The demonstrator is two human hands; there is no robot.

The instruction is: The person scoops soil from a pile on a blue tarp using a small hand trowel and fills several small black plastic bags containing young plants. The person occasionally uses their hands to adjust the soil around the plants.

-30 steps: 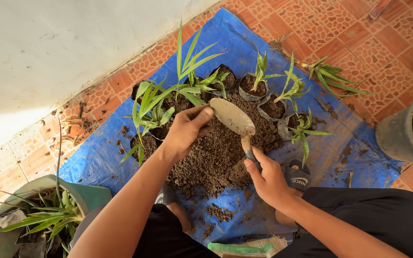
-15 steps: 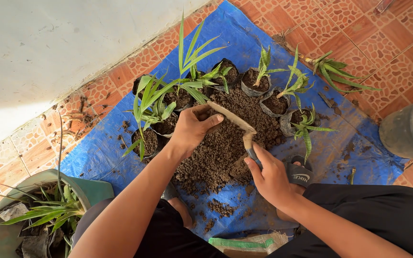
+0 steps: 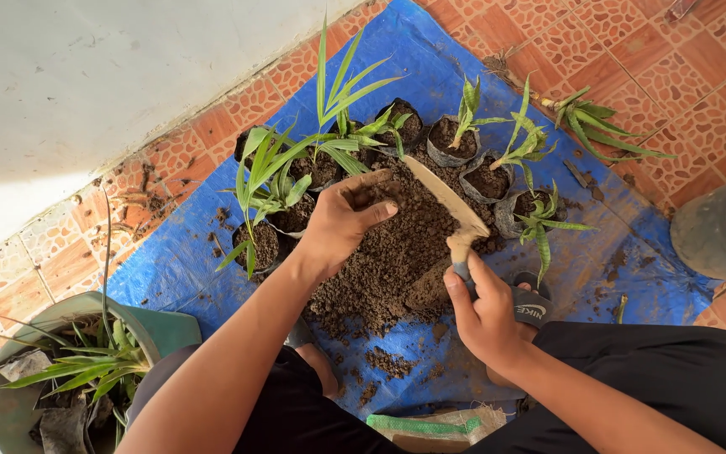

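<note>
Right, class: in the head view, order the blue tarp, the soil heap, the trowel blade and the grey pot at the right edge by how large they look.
1. Blue tarp, largest by far.
2. Soil heap.
3. Grey pot, cut off by the frame, so this rank is unsure.
4. Trowel blade, smallest.

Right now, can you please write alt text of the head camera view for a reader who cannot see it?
A person's left hand rests on a heap of soil on a blue tarp while the right hand holds a trowel. Small bagged seedlings ring the heap on a tiled floor beside a white wall.
</note>
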